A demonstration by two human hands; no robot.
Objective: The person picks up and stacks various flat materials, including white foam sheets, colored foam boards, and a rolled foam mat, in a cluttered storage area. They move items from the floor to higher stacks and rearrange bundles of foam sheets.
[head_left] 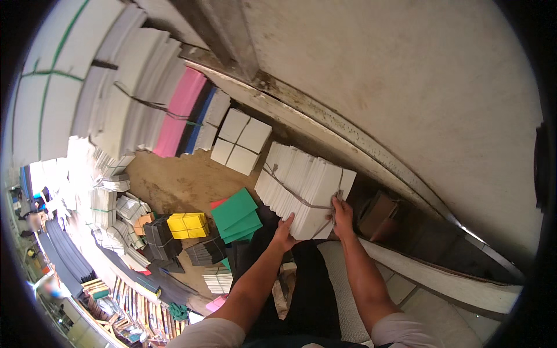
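In front of my legs is a thick bundle of white sheets (pixel 301 188), tied with a grey strap that crosses its face. My left hand (pixel 284 234) grips its near left edge, with the thumb on the outer sheet and the other fingers partly hidden. At the near right side, my right hand (pixel 342 213) is closed at the strap and the bundle's edge. The bundle is tilted, and its layered edges face up and left. I cannot tell whether it rests on something underneath.
Beyond lies another strapped white bundle (pixel 241 141). Green sheets (pixel 238 216), a yellow bundle (pixel 188 225) and dark bundles (pixel 163 239) lie on the brown floor (pixel 156 177) at left. Tall stacks (pixel 130 87) stand far left. A wall (pixel 400 87) and a cardboard box (pixel 378 214) are at right.
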